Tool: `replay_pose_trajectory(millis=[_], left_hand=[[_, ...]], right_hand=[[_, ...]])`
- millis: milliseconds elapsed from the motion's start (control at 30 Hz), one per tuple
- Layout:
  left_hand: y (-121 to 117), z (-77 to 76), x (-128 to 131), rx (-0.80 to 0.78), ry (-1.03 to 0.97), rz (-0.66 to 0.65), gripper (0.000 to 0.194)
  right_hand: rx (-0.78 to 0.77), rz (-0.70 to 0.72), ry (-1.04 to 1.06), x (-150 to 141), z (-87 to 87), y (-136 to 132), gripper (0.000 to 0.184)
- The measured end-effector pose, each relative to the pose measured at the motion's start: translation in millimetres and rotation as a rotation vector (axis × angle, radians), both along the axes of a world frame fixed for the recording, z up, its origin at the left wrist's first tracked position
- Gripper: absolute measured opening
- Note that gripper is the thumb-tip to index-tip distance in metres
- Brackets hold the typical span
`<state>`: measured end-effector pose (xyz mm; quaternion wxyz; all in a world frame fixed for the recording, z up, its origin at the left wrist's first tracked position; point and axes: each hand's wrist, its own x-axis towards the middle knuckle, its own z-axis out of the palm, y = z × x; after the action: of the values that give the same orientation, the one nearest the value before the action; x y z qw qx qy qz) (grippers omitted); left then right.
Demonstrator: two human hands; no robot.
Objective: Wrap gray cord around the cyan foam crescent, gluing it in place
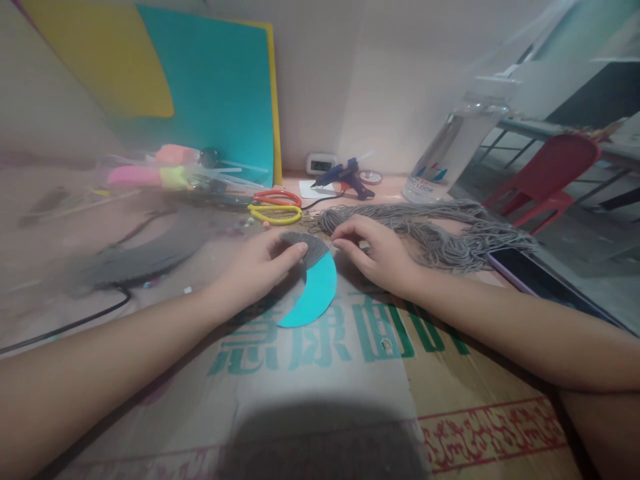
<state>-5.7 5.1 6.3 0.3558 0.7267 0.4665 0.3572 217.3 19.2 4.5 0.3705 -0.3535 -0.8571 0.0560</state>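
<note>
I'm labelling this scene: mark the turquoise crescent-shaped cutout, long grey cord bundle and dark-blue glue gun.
Turquoise crescent-shaped cutout (323, 287), head view: uncovered turquoise part.
Grey cord bundle (455, 247), head view: tangled strands.
Dark-blue glue gun (349, 175), head view: body.

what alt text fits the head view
A person's left hand holds a turquoise crescent, its upper part covered in gray strands; the right hand curls beside it. Scissors, a glue gun and a gray cord bundle lie beyond.
</note>
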Motion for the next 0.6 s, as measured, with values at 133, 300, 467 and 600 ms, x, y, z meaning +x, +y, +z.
replay_pose_trajectory(millis=[133,300,467,600], left_hand=[[0.8,1.2,-1.1,-0.008,0.017,-0.034,0.029],[0.9,1.2,-0.9,-0.013,0.0,-0.076,0.028],[-1.7,0.3,0.2,-0.129,-0.059,-0.045,0.031],[-2.0,-0.3,-0.7,-0.183,-0.11,-0.018,0.032]], right_hand=[[0.014,0.002,0.009,-0.5,0.0,-0.2,0.012],[-0.007,-0.008,0.012,-1.0,-0.8,1.5,0.011],[-0.052,0.001,-0.006,-0.8,-2.0,2.9,0.01],[-0.151,0.007,0.005,-2.2,-1.2,0.9,0.009]])
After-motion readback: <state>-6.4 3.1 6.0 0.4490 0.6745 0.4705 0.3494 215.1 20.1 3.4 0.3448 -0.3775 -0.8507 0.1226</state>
